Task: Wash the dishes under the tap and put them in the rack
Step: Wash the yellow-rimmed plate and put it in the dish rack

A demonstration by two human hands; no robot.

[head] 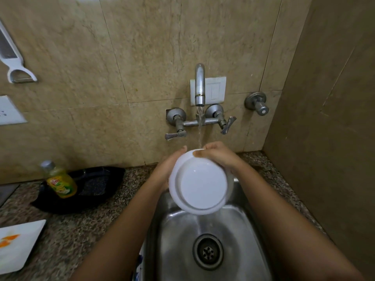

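I have the white bowl [203, 183] directly below the tap [199, 84], held over the sink [239, 224] with its base ring turned toward me and its mouth facing the wall behind the tap. The water stream [199, 130] drops from the tap onto the bowl's far top rim, in the gap between my two hands. My right hand [218, 157] grips that top rim just right of the stream, thumb [197, 153] pressed on the outer wall and fingers curled over the far side. My left hand [167, 169] cups the bowl's edge left of the stream; its fingers wrap behind the bowl, mostly hidden. So the bowl sits between the hands and nearer me than both, with each hand equally close to it. I judge the rinse is under way, and that the next move depends on tipping the mouth upward so water reaches the inside. I can't see the rack, so I can't tell which way the bowl must travel. Left of the tap, on the surface [71, 230], stand a dish soap bottle [60, 182] and a stained square plate [22, 246], probably next to wash.
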